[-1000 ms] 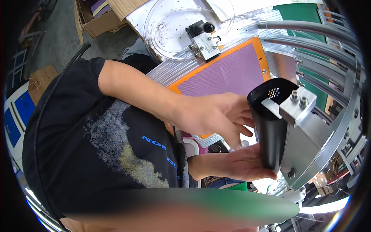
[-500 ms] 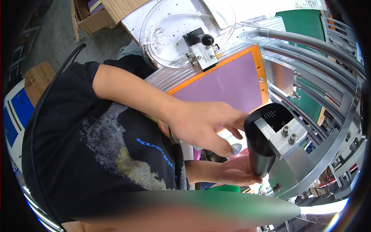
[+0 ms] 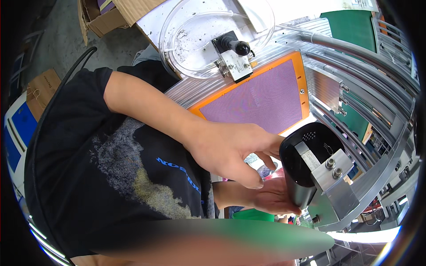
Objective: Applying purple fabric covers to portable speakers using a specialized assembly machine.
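A black, hollow, cup-like housing (image 3: 296,188) with a rounded mouth and a cluster of small holes inside sits on a metal bracket (image 3: 333,170). A silver bar with two bolts reaches into its mouth. My left hand (image 3: 230,153), back up, reaches to the housing's near side. Its thumb stands apart from the fingers, and some fingertips are hidden behind the wall. Lower down, my right hand (image 3: 273,195) has its palm turned up, with its outstretched fingers at the housing's lower side, partly hidden by it.
An orange-framed screen with purple mesh (image 3: 262,99) lies beyond my left hand. Behind it sit a lever valve (image 3: 235,57) and coiled clear tubing (image 3: 166,48). Metal rails (image 3: 355,46) run along the right. A cardboard box (image 3: 108,22) stands far left.
The housing appears slightly lower and turned, with more of its inside showing. My left hand has shifted slightly down and left with its thumb lower. My right hand stays at the housing.
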A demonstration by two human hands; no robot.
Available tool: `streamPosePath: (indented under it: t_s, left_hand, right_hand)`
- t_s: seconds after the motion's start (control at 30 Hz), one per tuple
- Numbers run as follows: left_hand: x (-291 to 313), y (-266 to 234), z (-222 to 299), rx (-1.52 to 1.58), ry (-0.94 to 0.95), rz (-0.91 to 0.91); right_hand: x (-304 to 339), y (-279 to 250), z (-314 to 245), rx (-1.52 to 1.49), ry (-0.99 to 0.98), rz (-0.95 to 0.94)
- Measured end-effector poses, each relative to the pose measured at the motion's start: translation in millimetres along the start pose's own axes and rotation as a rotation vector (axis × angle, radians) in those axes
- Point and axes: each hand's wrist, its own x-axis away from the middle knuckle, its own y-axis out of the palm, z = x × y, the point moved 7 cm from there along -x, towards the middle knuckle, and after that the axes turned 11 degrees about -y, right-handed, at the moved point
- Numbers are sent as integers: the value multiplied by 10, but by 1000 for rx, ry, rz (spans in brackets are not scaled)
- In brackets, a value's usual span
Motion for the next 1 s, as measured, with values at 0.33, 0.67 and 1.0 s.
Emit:
streamPosePath:
  t_s: [0.33, 0.67, 1.0]
  left_hand:
    - [23, 70, 50, 246, -50, -18]
    - [297, -258, -141, 238, -186, 300]
    - [217, -312, 150, 184, -19, 266]
  right_hand:
    - [-76, -428, 98, -363, 35, 151]
    - [405, -80, 479, -243, 633, 941]
    - [292, 485, 578, -476, 419, -201]
